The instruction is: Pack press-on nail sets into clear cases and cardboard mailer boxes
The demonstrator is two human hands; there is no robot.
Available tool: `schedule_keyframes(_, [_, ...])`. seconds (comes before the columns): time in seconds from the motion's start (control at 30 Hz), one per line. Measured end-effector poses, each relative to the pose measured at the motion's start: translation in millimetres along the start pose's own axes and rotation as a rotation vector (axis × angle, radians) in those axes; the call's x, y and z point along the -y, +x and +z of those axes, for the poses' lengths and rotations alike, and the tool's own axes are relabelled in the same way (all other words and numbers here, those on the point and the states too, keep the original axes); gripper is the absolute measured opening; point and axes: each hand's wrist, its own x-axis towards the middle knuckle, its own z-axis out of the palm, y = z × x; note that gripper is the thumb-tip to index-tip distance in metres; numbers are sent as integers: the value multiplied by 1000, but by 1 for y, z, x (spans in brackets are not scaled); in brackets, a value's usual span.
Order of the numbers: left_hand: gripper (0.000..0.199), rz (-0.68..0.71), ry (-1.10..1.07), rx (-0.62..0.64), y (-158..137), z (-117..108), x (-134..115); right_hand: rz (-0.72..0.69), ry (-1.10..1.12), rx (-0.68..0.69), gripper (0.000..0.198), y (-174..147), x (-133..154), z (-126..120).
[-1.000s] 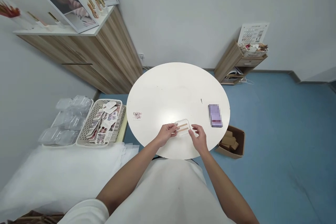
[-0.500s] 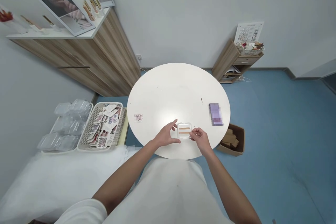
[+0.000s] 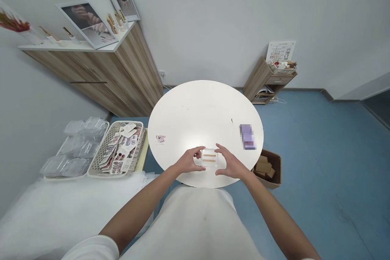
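A small clear plastic box (image 3: 210, 161) with two orange-brown strips in it is between my hands, over the near part of the white round table (image 3: 201, 109). My left hand (image 3: 188, 161) curves about its left end, fingers at the far corner and thumb at the near one, closed on the box. At the right end, my right hand (image 3: 232, 165) has its fingertips by the far corner. Its thumb is spread away, slightly below the near edge, so that hand is open around the box.
A card of press-on nails (image 3: 161, 139) lies at the table's left, a blurred purple packet (image 3: 248, 137) at its right. Left stand a basket of cards (image 3: 94, 166) and stacked clear boxes (image 3: 81, 144). A cardboard carton (image 3: 276, 170) stands on the floor at right.
My right hand has loosened its pinch at the box's near right corner and spread around the right end. My left hand has come onto the left end. The view has tilted up slightly.
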Motion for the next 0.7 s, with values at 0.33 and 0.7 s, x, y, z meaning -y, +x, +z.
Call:
schedule_keyframes(0.33, [85, -63, -70, -49, -11, 6, 6, -155, -81, -49, 44, 13, -1, 7])
schedule_keyframes(0.7, [72, -112, -212, -53, -4, 19, -2, -242, -69, -71, 43, 25, -7, 0])
